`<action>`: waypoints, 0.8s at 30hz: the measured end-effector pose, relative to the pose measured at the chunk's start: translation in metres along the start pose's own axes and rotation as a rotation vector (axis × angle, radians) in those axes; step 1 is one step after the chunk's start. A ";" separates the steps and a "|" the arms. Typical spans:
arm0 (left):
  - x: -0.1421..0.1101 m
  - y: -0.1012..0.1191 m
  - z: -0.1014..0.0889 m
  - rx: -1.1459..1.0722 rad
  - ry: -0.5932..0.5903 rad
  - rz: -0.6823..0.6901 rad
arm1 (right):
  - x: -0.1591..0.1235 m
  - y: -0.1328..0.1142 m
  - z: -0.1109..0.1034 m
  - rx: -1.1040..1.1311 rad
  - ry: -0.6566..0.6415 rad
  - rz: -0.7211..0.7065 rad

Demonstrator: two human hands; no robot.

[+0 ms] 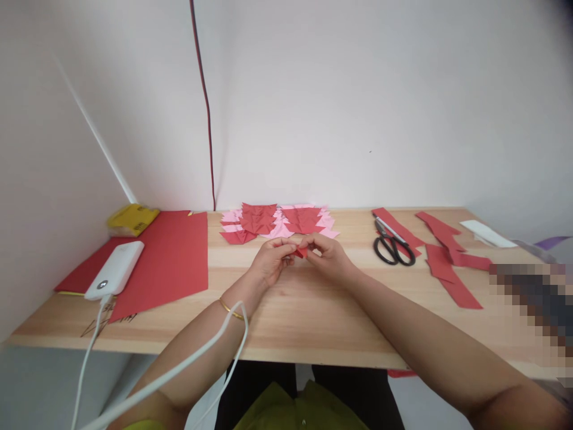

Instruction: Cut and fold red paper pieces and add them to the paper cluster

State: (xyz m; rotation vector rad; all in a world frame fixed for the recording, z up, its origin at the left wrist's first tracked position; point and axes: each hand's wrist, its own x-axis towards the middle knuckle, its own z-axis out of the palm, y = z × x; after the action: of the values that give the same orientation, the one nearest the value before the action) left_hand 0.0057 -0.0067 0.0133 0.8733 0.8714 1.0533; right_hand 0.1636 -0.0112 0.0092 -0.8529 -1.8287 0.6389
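Observation:
My left hand [271, 260] and my right hand [329, 257] meet over the middle of the wooden table [313, 316]. Both pinch a small folded red paper piece [301, 252] between their fingertips, just above the tabletop. A gold bangle [230, 309] sits on my left wrist. Right behind the hands lies a pile of folded red and pink paper pieces [277, 222], spread along the back of the table.
Black scissors [393, 246] lie to the right on a red strip. More red paper scraps [450, 263] lie further right. A large red sheet [172, 257] covers the left, with a white power bank [115, 270] and its cable on it. A yellow object [133, 218] sits at the back left.

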 end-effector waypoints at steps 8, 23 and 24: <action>0.003 -0.004 -0.001 0.076 0.039 0.103 | 0.000 0.001 -0.001 0.027 -0.049 0.019; 0.004 -0.004 -0.003 0.089 0.019 0.117 | 0.000 0.001 -0.004 0.010 -0.089 0.020; 0.004 -0.004 -0.004 0.103 0.024 0.122 | 0.000 0.002 -0.004 0.004 -0.076 0.024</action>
State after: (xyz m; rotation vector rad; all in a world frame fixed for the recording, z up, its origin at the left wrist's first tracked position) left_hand 0.0049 -0.0031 0.0076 1.0118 0.9077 1.1339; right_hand 0.1680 -0.0097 0.0091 -0.8596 -1.8873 0.6987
